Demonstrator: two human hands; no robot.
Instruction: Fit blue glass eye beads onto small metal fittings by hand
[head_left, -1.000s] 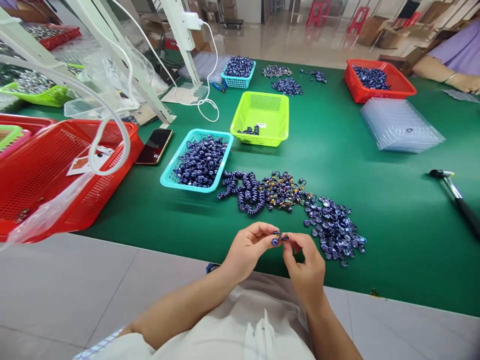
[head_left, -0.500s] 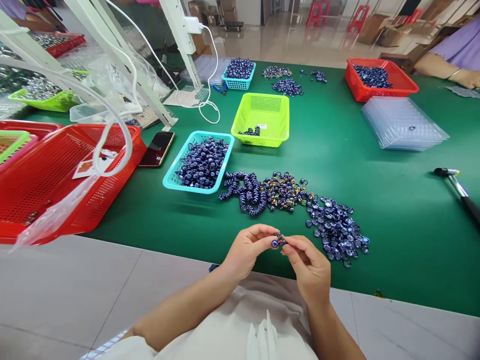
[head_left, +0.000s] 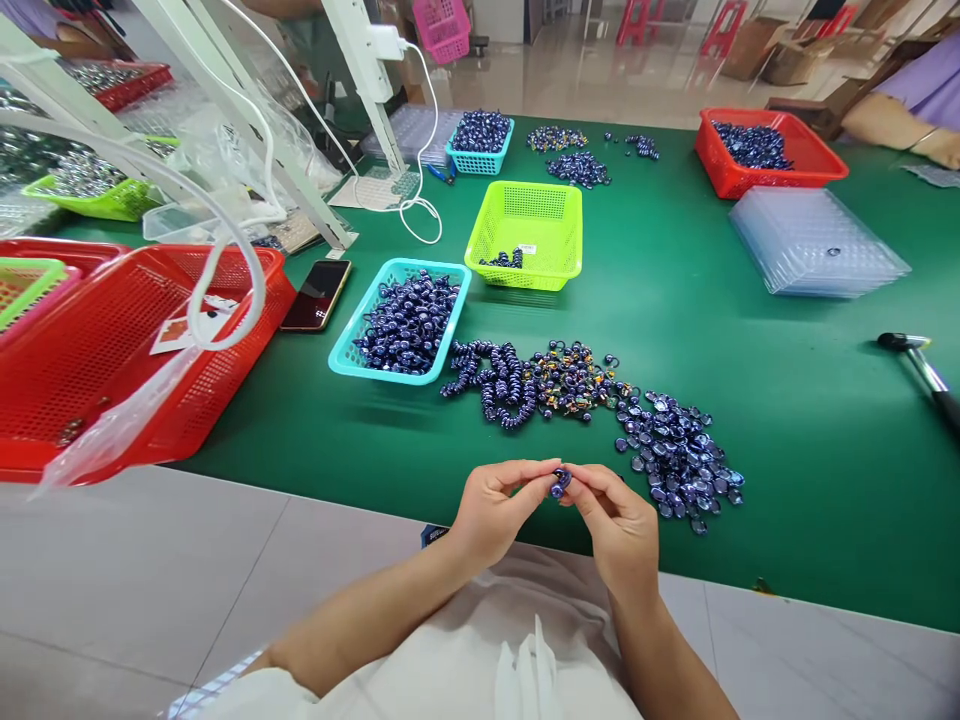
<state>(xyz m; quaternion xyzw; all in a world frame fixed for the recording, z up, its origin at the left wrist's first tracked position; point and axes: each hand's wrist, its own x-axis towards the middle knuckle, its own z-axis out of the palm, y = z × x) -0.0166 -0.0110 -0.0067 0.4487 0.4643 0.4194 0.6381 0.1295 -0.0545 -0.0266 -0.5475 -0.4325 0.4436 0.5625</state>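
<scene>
Between my fingertips is a small shiny dark-blue metal piece (head_left: 559,484), partly covered; its exact kind is too small to make out. My left hand (head_left: 496,512) pinches it from the left, and my right hand (head_left: 619,525) grips it from the right with thumb and forefinger. Just beyond my hands lies a pile of ring-like blue pieces with orange bits (head_left: 576,380). To its right spreads a heap of flat round blue caps (head_left: 686,460). Coiled rows of stacked blue pieces (head_left: 510,390) lie on the left.
A turquoise basket (head_left: 341,362) full of blue pieces and a lime basket (head_left: 559,275) stand beyond. Red baskets (head_left: 247,340) flank a phone (head_left: 318,295). A hammer (head_left: 926,375), clear trays (head_left: 817,240) and a red basin (head_left: 731,185) are right. A co-worker's arm (head_left: 892,120) rests far right.
My hands have come closer together, and the small blue piece has turned between my fingertips. A pink basket now appears in the background at the top. The view has shifted slightly.
</scene>
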